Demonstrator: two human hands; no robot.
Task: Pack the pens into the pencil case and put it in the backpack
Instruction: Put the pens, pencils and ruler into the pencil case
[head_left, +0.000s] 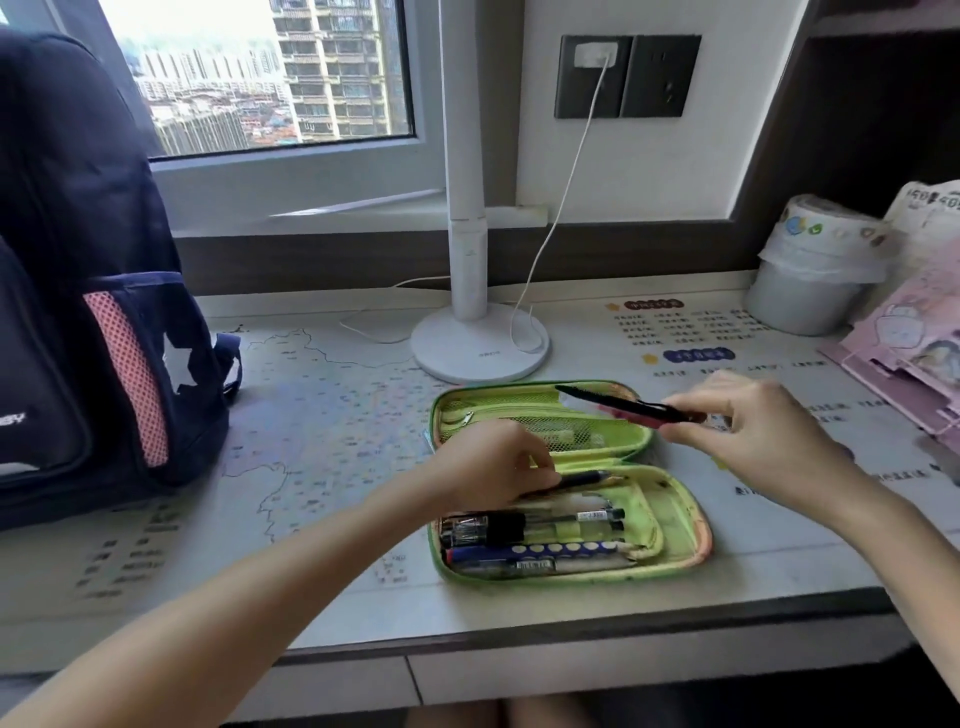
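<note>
Both hands busy | left hand (493, 462) pinches dark pen (576, 480) inside open pencil case (696, 535), seating it | right hand (753, 421) pinches black pen (613, 405) above, likely next.

I counted one case (685, 519), one backpack (78, 260) and one lamp (467, 260). The left hand (488, 467) held one pen (582, 479), the right hand (753, 415) a second pen (613, 404). About four packed pens (545, 548) were hard to separate.
</note>
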